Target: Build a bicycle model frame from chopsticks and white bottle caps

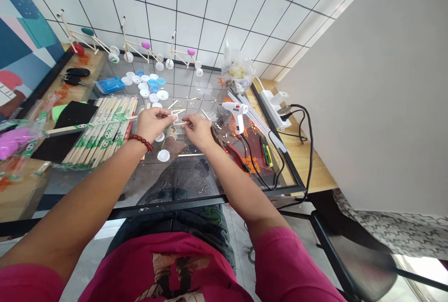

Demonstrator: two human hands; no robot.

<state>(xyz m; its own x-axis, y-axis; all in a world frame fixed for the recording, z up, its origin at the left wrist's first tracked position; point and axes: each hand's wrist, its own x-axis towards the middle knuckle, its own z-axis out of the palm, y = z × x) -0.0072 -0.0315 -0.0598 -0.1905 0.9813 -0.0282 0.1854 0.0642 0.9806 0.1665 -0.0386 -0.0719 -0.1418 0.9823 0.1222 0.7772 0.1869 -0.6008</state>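
Small wooden stick pieces [179,111] sit right between the two hands, at the left hand's [154,123] fingertips — its thumb and forefinger are closed on them. The right hand [198,130], just across, pinches a short stick [181,123], other fingers curled. Both forearms reach forward, angling inward, palms turned down. Beyond the left hand lie bottle caps [162,94]; right of the right hand, a glue gun [236,114] — and pliers [238,156] nearer the body.

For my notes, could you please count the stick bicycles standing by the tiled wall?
3: a teal-seated bicycle at the left, a pink-seated bicycle in the middle, another pink-seated one at the right.
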